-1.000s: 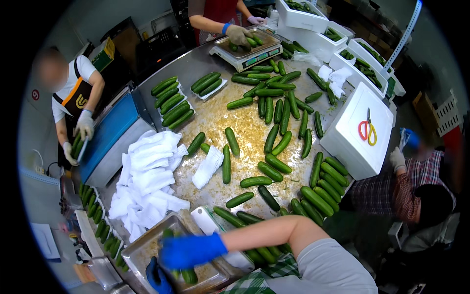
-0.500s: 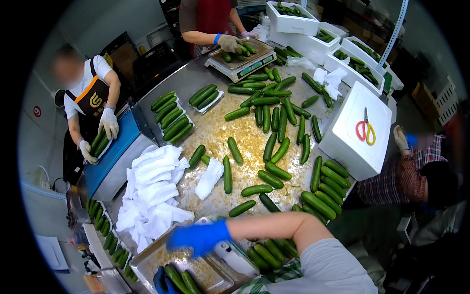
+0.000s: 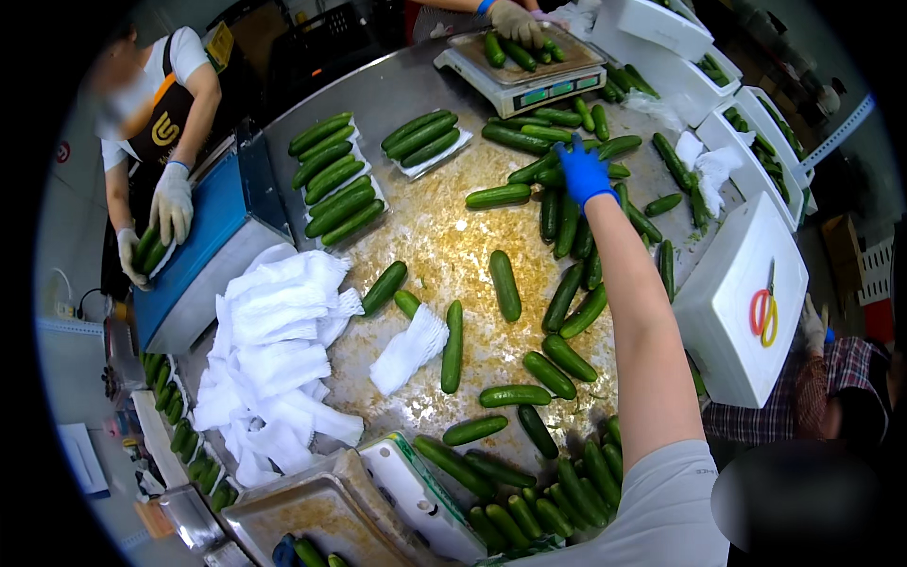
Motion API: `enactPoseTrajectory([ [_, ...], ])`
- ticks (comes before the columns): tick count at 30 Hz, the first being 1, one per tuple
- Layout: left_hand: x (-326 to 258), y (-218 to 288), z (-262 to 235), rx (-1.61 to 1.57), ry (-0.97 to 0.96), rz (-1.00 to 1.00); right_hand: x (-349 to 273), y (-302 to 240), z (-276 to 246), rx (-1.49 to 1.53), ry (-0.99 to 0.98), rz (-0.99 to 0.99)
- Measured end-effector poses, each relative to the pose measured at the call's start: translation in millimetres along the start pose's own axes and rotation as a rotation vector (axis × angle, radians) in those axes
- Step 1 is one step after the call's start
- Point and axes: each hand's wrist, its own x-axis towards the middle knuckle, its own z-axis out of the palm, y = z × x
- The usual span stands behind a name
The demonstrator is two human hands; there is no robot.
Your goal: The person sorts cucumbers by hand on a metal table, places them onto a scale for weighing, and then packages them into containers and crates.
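Fingers apart, the blue-gloved right hand (image 3: 586, 172) lies over long green cucumbers (image 3: 567, 225) on the stained metal table (image 3: 444, 231); whether the dark-blue-gloved left hand (image 3: 284, 551), beside two cucumbers (image 3: 309, 554) in the rectangular metal tray (image 3: 302, 518), grips one cannot be told.

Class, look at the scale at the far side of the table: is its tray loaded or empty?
Loaded: several green cucumbers lie on the tray, and a co-worker's gloved hand partly covers them.
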Motion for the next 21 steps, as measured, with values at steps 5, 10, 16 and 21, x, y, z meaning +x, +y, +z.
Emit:
enactPoseTrajectory([
  [5,-3.5,-8.9,2.5,0.004,0.019,-0.035,18.2,2.8,35.0,-0.004,-0.085,0.009],
  [10,5.1,8.6,1.1,0.090,0.003,0.018,3.9,25.4,46.1,0.190,0.153,-0.043],
  [16,9.0,22.1,-1.6,-0.003,0.012,0.052,-44.9,18.8,10.5,0.231,0.210,-0.173],
  [21,5.0,-13.3,4.0,-0.163,0.068,0.143,-124.7,-33.2,-64.8,0.667,0.264,-0.299],
])
